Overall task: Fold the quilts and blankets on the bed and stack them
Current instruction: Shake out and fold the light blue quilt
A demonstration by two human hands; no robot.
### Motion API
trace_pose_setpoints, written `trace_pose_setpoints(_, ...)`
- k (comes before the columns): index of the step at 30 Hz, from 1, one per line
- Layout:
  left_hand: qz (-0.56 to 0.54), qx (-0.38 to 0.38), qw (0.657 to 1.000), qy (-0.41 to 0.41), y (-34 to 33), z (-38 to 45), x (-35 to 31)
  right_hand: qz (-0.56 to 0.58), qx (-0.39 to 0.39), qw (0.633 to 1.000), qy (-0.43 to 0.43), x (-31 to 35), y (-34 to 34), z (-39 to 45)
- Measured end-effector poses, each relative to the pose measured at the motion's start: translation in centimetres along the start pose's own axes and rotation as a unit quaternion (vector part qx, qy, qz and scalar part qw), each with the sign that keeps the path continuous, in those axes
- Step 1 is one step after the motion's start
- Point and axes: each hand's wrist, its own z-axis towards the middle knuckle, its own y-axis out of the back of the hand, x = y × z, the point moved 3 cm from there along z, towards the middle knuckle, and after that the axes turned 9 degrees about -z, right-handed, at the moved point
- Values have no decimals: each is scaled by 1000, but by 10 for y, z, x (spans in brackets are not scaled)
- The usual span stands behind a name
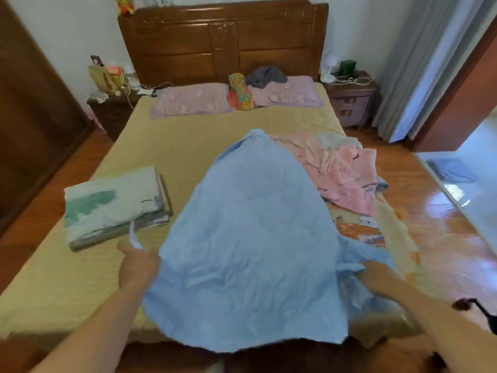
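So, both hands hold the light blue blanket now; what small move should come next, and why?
Probably carry the near edge forward to the far tip. The wrinkled light blue blanket is spread out, gripped by the left hand and right hand, while the folded white-and-green quilt lies beside it.

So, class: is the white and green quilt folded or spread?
Folded: the white and green quilt lies as a compact rectangle with stacked layered edges showing.

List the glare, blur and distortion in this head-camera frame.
Head view: daylight glare on the glossy wooden floor at right; motion blur smears the blue blanket, left hand and right hand; wide-angle distortion bows the bed edges and curtain.
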Motion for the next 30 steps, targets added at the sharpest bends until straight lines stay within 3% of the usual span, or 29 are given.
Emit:
trace_pose_setpoints(2, 137, 64, 977, -150, -13, -52, -33, 84, -80, 993, -32, 30, 19, -14)
trace_pose_setpoints(4, 292, 189, 896, -275, -47, -87, -25, 288, -144, 943, -82, 46, 43, -22)
trace_pose_setpoints(6, 377, 305, 819, -307, -75, -129, -32, 400, -223, 883, -102, 52, 94, -35)
trace_pose_setpoints(9, 403, 399, 756, -328, -102, -171, -35, 515, -321, 781, -145, 45, 179, -61)
trace_pose_setpoints(12, 472, 399, 726, -302, -114, -172, -19, 602, -430, 643, -199, 9, 250, -77)
trace_pose_setpoints(15, 480, 297, 773, -289, -103, -147, -2, 683, -477, 513, -207, -38, 292, -84)
trace_pose_setpoints(17, 456, 250, 810, -271, -85, -125, -1, 700, -488, 483, -196, -60, 304, -86)
trace_pose_setpoints(20, 436, 193, 822, -311, -57, -82, 6, 734, -461, 469, -169, -70, 299, -77)
trace_pose_setpoints(23, 490, 274, 752, -347, -41, -82, 14, 745, -424, 482, -180, -64, 293, -65)
trace_pose_setpoints(25, 515, 316, 702, -377, -44, -95, 20, 757, -417, 466, -192, -61, 294, -55)
trace_pose_setpoints(28, 511, 402, 666, -365, -37, -105, 18, 753, -435, 450, -206, -58, 303, -43)
trace_pose_setpoints(30, 502, 429, 664, -350, -30, -107, 21, 753, -441, 446, -199, -61, 306, -34)
